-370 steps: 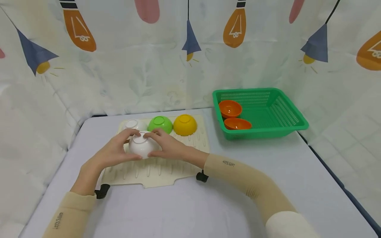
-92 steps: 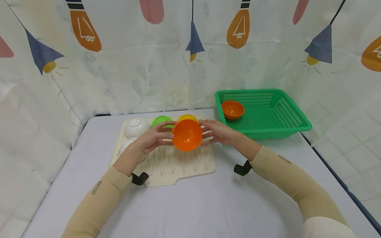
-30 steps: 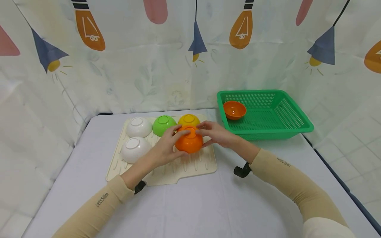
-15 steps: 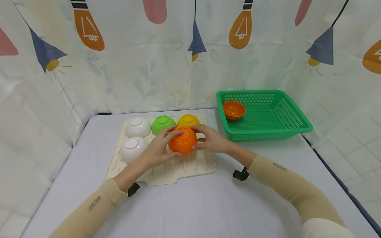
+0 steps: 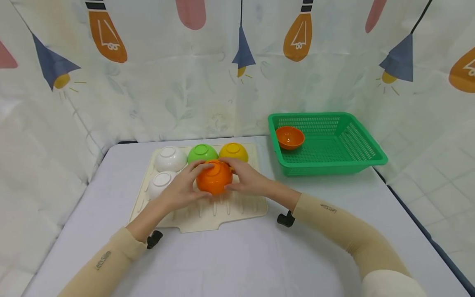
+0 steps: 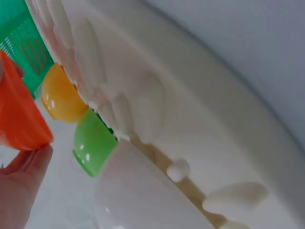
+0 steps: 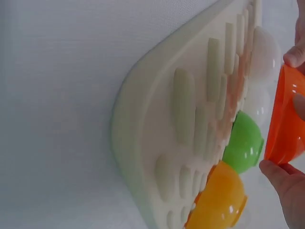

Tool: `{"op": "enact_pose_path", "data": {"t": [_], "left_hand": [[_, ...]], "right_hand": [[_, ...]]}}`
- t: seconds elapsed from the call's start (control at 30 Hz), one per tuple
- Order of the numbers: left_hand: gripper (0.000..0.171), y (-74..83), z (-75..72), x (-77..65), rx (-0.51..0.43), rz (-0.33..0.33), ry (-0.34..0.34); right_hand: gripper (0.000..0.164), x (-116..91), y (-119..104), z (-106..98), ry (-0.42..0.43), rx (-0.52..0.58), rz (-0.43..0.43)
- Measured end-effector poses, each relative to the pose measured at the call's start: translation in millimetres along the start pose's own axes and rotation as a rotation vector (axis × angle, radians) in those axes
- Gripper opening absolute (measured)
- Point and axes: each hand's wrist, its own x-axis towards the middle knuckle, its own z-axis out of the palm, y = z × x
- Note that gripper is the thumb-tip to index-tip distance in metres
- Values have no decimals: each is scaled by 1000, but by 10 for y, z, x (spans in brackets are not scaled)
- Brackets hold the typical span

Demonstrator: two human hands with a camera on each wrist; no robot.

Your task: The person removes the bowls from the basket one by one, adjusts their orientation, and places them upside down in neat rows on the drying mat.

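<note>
Both hands hold an orange bowl [image 5: 214,184] upside down over the cream draining board [image 5: 241,205]. My left hand [image 5: 180,190] grips its left side and my right hand [image 5: 248,178] its right side, thumbs low near the rim. In the left wrist view, the orange bowl [image 6: 21,117] hangs apart from the ridged board. Behind it, a green bowl [image 5: 202,152] and a yellow bowl [image 5: 234,152] stand upside down on the board. Two white bowls lie inverted along the left: one at the back [image 5: 170,159], one in front [image 5: 159,184], partly hidden by the left hand.
A green plastic basket [image 5: 334,169] stands at the back right of the white-covered table [image 5: 237,264]. One orange bowl sits upright inside it, at the left end. A patterned curtain [image 5: 208,99] hangs close behind the table.
The white bowl held earlier now rests on the board's front left. One orange bowl has left the basket, been turned upside down, and moved left over the board in both hands.
</note>
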Motion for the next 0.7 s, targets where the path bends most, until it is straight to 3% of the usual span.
{"op": "enact_pose_path", "data": {"t": [0.33,0.7], "left_hand": [[85,-127,-133,-45,-27,-146,-138],[84,-225,-158,-8,72,-193,-225]], "right_hand": [[71,177,-46,201,-90,-95,31],[54,255,10,361,-103,-108,87]]}}
